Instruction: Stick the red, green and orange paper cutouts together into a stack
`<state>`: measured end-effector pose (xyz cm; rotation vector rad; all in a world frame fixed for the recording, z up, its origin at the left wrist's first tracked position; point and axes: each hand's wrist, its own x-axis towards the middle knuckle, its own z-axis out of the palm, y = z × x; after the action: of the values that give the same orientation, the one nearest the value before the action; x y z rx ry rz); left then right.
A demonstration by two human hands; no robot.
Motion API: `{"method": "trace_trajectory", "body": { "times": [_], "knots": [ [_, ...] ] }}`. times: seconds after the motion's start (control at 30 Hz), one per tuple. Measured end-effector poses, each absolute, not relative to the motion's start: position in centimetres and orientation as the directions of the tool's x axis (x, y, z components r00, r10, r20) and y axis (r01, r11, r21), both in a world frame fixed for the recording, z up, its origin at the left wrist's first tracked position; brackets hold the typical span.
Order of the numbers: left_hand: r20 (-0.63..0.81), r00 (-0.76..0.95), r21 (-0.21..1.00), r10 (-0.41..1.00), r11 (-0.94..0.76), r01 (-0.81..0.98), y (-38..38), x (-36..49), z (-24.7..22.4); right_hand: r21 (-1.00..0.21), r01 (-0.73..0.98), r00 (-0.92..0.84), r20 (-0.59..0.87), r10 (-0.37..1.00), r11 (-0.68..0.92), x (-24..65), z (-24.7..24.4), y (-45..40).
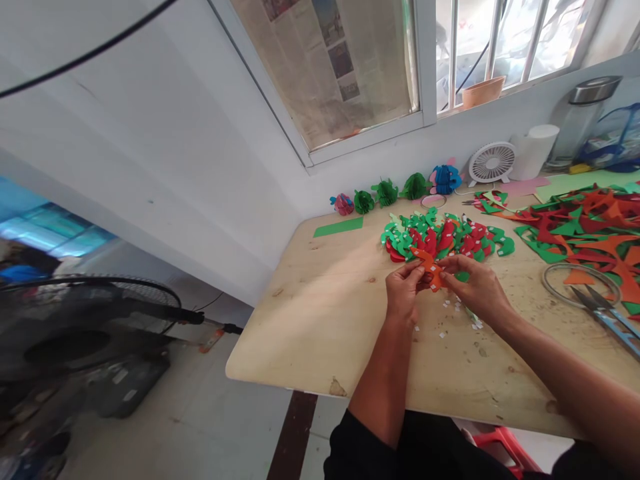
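Cutouts: partway, I'd judge

I've a table (310, 320) w/ a red-green cutout pile (431, 241), prob. still unjoined; just before it, L hand (403, 291) & R hand (476, 287), each grip pinched on an orange cutout (427, 261), white squares (433, 268) on.

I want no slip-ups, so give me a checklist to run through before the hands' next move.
1. Orange cut-out secured in the left hand: ok.
2. Right hand at the piece: ok, at its right edge.
3. White squares on the piece: ok, visible; stickiness, cannot tell.
4. Table free of white bits near the hands: not ok, scattered.
5. Scissors apart from both hands: ok, off to the right.
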<state>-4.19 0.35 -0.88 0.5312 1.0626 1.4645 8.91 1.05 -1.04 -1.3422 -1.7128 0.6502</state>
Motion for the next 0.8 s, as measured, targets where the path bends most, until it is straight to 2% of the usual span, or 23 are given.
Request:
{"method": "trace_trajectory", "body": {
  "times": [0.17, 0.4, 0.8],
  "knots": [
    [-0.247, -0.200, 0.843, 0.948, 0.109, -0.527, 0.31, -4.16, -0.87, -0.779, 0.560, -0.077, 0.290, 0.954, 0.282, 8.95, -0.91, 1.06],
    [-0.255, -0.207, 0.856, 0.944, 0.121, -0.503, 0.40, -4.28, -1.01, -0.799, 0.548, -0.067, 0.253, 0.965, 0.248, 8.99, -1.03, 1.06],
    [-0.276, -0.183, 0.835, 0.943, 0.141, -0.531, 0.24, -4.14, -0.66, -0.789, 0.545, -0.066, 0.296, 0.953, 0.283, 8.96, -0.96, 0.89]
  ]
}}
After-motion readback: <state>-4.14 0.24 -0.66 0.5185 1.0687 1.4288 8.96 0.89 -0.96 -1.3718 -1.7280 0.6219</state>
